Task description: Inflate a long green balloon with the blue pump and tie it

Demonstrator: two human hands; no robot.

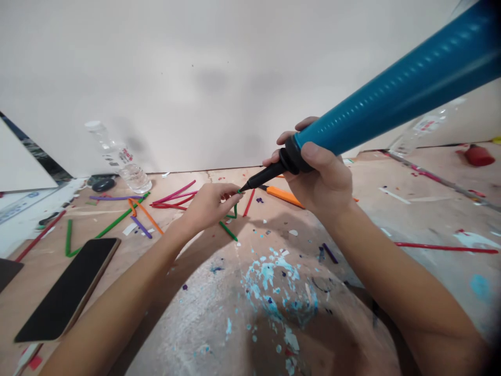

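My right hand (317, 175) grips the black neck of a big blue balloon pump (395, 91) that slants up to the top right. Its black nozzle (262, 179) points down-left. My left hand (209, 206) pinches the mouth of a thin green uninflated balloon (229, 230) right at the nozzle tip; the balloon's tail hangs down onto the paint-spattered wooden floor (274, 292).
Several uninflated long balloons, red (174, 197), green (113, 223), orange (146, 213) and purple (113, 198), lie at left. A phone (68, 287) lies face down nearer left. Clear plastic bottles stand at the wall (121, 159) and at right (422, 130). An orange marker (284, 196) lies behind the nozzle.
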